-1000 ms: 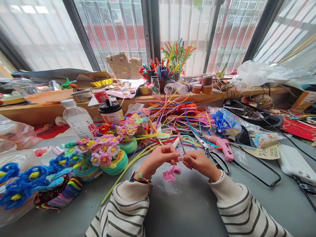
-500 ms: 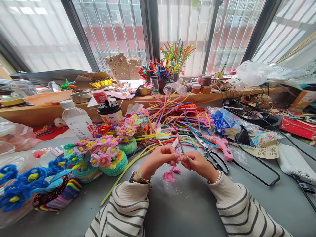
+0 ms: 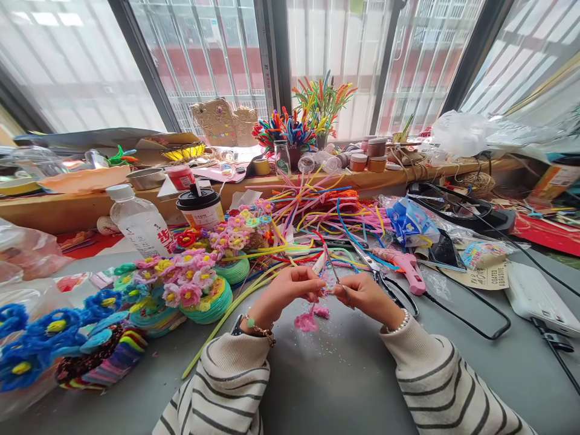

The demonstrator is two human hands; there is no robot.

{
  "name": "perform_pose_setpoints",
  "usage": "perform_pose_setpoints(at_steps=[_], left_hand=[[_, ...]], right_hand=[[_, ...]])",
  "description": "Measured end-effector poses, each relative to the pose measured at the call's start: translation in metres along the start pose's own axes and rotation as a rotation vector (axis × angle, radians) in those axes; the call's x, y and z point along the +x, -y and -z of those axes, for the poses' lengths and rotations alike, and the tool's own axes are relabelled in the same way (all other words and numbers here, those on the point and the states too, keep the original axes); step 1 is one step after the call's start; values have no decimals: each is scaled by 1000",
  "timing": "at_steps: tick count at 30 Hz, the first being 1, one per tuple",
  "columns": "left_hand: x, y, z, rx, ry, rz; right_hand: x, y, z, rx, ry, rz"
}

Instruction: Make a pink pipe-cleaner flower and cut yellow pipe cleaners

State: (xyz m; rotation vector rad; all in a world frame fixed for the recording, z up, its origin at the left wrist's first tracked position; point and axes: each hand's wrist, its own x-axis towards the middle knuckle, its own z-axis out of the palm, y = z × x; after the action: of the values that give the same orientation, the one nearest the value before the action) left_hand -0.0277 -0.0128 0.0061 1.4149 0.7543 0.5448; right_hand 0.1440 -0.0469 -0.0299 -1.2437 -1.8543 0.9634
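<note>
My left hand (image 3: pixel 292 293) is closed in a pinch on a thin pink pipe cleaner, mostly hidden by the fingers. Just below the fingertips are fuzzy pink pipe-cleaner pieces (image 3: pixel 307 321); whether they join the held piece I cannot tell. Close on the right, my right hand (image 3: pixel 362 295) is closed around small scissors (image 3: pixel 334 273), their slim metal blades pointing away from me and a handle loop showing at the fingers. Tiny pink and pale trimmings dot the grey table (image 3: pixel 335 386) below both hands.
Pipe-cleaner flowers (image 3: pixel 188 275) in yarn-wrapped pots crowd the left, near a water bottle (image 3: pixel 138 220) and lidded cup (image 3: pixel 199 208). Loose pipe cleaners (image 3: pixel 312 211) heap ahead. Large scissors (image 3: pixel 394 287), a pink glue gun (image 3: pixel 408 269) with its cord and a white power bank (image 3: pixel 541 299) lie right.
My fingertips have drawn slightly apart, the left hand shifting a little left. The pink pieces below appear slightly further left, and the whole view has shifted slightly. Both grips stay closed.
</note>
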Motion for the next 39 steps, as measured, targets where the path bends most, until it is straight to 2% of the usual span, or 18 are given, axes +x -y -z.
perform_pose_setpoints(at_steps=[5, 11, 16, 27, 31, 36, 39], left_hand=[[0, 0, 1, 13, 8, -9], [-1, 2, 2, 49, 69, 0], [0, 2, 2, 47, 68, -3], [1, 0, 1, 6, -1, 4], [1, 0, 1, 6, -20, 6], [1, 1, 1, 29, 18, 5], [0, 1, 0, 38, 56, 19]], right_hand=[[-2, -1, 3, -19, 63, 22], [-1, -1, 5, -95, 51, 17], [1, 0, 5, -110, -21, 61], [2, -1, 3, -93, -91, 7], [1, -2, 3, -79, -60, 24], [1, -2, 4, -96, -6, 44], [0, -1, 5, -108, -25, 44]])
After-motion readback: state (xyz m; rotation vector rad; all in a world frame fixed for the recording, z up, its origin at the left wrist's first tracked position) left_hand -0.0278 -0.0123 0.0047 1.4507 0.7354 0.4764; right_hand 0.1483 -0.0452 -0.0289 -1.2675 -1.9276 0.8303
